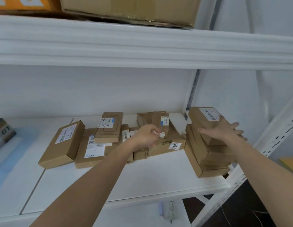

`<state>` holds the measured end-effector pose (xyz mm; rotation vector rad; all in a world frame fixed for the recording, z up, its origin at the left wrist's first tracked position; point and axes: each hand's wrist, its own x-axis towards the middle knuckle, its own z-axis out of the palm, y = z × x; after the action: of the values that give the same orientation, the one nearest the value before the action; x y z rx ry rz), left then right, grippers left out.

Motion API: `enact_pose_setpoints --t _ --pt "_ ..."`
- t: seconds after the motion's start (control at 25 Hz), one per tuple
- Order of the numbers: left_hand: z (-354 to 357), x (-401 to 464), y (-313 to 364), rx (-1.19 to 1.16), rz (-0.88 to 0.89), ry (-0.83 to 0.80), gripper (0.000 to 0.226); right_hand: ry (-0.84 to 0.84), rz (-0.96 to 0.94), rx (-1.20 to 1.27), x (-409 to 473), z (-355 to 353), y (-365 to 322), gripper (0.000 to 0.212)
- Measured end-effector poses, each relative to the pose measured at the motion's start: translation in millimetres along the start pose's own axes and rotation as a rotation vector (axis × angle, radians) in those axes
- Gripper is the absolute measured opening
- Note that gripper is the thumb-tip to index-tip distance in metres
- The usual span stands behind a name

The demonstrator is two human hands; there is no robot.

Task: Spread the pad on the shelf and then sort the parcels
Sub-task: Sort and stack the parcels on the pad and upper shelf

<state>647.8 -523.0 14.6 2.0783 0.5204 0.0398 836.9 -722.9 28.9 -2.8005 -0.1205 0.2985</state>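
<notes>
Both forearms reach in from the bottom edge toward the middle shelf, which is white. Left hand sits over the centre of the loose pile; its fingers are curled, pinching a small parcel that stands tilted upright with a white label near its top. A small white tag shows right at the fingertips, blurred, so whether it belongs to that parcel I can't tell.

Right hand lies flat against the side of the stacked parcels at the shelf's right end, fingers straight and slightly spread, pointing right. Top box of that stack carries a white barcode label and is skewed relative to the ones under it.

Just below the left fingers: a flat box with a "300" sticker. Left of those fingers: a box with a blue-and-white label leaning on others, then a flat parcel with a large white label, then a bigger box tilted at the pile's left edge. All brown cardboard.

Pad: a pale blue sheet shows on the shelf far left of both hands, soft focus, likely the pad. A grey-green package sits on it at the frame edge.

Above the hands, the upper shelf holds a large carton.
</notes>
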Motion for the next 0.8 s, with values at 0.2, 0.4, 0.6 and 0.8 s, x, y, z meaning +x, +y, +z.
enact_pose_setpoints --t 0.2,0.4,0.6,0.8 --pt "-4.8 -5.0 -1.5 -0.004 -0.031 0.009 0.02 -0.038 -0.105 -0.033 -4.6 6.6 -8.4 0.118" --pt "-9.9 -8.6 5.5 -0.109 -0.054 0.03 0.035 -0.489 -0.272 0.563 -47.9 -6.7 -48.2 0.085" --pt "-22.1 -27.9 11.9 -0.316 -0.038 0.017 0.069 -0.984 -0.225 1.089 -75.2 -1.6 -64.0 0.054" --pt "-28.3 -36.3 9.8 -0.473 -0.001 0.058 0.085 -1.279 -0.139 1.187 -86.0 9.1 -64.7 0.062"
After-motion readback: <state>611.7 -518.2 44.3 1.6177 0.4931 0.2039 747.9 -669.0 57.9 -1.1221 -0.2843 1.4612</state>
